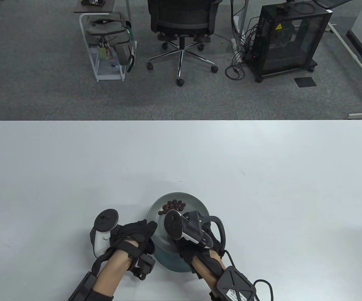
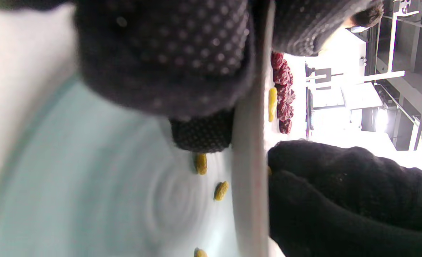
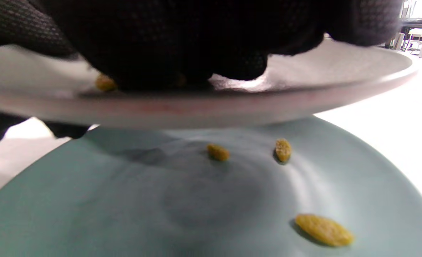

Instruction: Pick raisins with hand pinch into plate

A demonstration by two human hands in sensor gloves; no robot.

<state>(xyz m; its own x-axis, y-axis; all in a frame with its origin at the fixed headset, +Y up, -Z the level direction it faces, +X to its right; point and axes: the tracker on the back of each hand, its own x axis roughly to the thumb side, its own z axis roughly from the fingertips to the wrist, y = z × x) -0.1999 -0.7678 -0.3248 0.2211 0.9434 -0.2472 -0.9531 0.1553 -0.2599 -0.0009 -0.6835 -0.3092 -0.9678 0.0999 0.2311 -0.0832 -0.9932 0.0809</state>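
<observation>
A grey plate (image 1: 199,205) is held tilted just above a teal plate (image 1: 171,264) near the table's front edge. My left hand (image 1: 146,227) grips the grey plate's left rim (image 2: 250,142), thumb on top and fingers beneath. My right hand (image 1: 207,252) reaches over the grey plate; its fingertips (image 3: 168,60) are bunched down on the plate with a speck of yellow raisin (image 3: 180,80) between them and another raisin (image 3: 105,82) beside them. Three yellow raisins (image 3: 283,150) lie on the teal plate (image 3: 89,200). Dark red dried fruits (image 1: 174,205) are piled at the grey plate's far side.
The white table (image 1: 262,175) stretches wide around the plates. One yellow raisin (image 2: 272,103) lies next to the red fruits (image 2: 283,92) on the grey plate. Beyond the table's far edge are an office chair, a cart and a cabinet on the carpet.
</observation>
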